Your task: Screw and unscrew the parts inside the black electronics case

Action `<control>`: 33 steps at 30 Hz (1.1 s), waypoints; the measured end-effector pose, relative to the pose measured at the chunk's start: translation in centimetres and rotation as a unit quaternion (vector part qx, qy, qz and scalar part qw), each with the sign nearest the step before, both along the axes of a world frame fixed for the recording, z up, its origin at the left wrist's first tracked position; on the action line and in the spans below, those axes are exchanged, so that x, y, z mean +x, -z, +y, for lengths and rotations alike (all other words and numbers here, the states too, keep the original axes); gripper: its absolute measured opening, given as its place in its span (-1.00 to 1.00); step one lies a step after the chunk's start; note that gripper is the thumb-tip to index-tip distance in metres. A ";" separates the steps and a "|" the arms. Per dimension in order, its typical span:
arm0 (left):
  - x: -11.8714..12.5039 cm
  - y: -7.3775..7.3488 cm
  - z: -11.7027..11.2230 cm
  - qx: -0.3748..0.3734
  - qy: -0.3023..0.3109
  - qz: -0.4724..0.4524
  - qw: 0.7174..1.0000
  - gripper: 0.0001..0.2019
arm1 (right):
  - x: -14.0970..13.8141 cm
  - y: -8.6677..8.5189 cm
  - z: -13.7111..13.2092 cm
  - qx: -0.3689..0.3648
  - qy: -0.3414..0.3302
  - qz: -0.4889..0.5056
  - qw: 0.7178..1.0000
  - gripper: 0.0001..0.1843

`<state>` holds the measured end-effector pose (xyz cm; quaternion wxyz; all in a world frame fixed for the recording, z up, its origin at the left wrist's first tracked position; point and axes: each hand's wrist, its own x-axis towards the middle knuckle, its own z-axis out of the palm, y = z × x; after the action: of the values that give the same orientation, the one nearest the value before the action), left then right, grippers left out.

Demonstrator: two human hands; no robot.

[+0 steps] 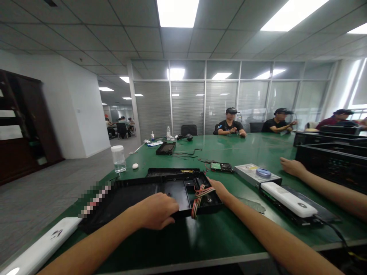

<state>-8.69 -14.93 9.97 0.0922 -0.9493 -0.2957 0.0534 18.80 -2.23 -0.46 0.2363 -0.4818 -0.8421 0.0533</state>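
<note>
A shallow black plastic casing (pixel 172 187) lies before me on the green table, with a compartment at its right end. A bundle of multicoloured wires (pixel 200 194) hangs over its near wall there. My left hand (pixel 157 210) is closed at the near wall, curled fingers on the inside and thumb lower down outside; whether a small part sits in the fingers is hidden. At the right end wall, my right hand (pixel 218 191) grips the casing, its fingertips mostly out of sight. Just behind lies another black piece (pixel 153 172).
A co-worker's forearm (pixel 323 187) reaches in from the right beside black computer cases (pixel 332 164). Nearby lie a metal drive (pixel 243 172), a white device (pixel 289 198) and a circuit board (pixel 220 167). A jar (pixel 118 158) stands left. Several people sit at the far side.
</note>
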 end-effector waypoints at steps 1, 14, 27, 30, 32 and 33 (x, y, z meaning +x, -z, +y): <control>-0.3 0.6 -0.4 -0.006 0.001 -0.002 1.000 -0.86 | 0.7 -0.2 0.1 0.029 0.035 -0.057 0.997 -0.53; -1.4 4.6 -0.3 -0.083 -0.027 -0.013 0.996 -0.81 | 6.2 -1.0 1.9 -0.048 0.118 0.071 0.989 -0.53; -1.5 4.4 14.4 -0.023 -0.048 -0.109 0.993 -0.76 | 4.2 -0.3 1.2 -0.077 0.191 -0.228 0.952 -0.58; -1.8 6.4 15.7 -0.043 -0.027 -0.110 0.993 -0.77 | 6.3 -0.5 1.7 -0.112 0.191 -0.236 0.946 -0.56; -2.0 7.3 16.0 -0.040 -0.025 -0.127 0.991 -0.80 | 7.1 -0.7 1.9 -0.094 0.204 -0.228 0.947 -0.56; -2.1 7.6 16.1 -0.036 -0.025 -0.134 0.990 -0.82 | 7.3 -0.9 1.9 -0.075 0.214 -0.215 0.950 -0.56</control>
<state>-10.81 1.14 2.35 0.0158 -0.9428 -0.3272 -0.0618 26.06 -0.34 0.46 0.0186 -0.6668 -0.7439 -0.0405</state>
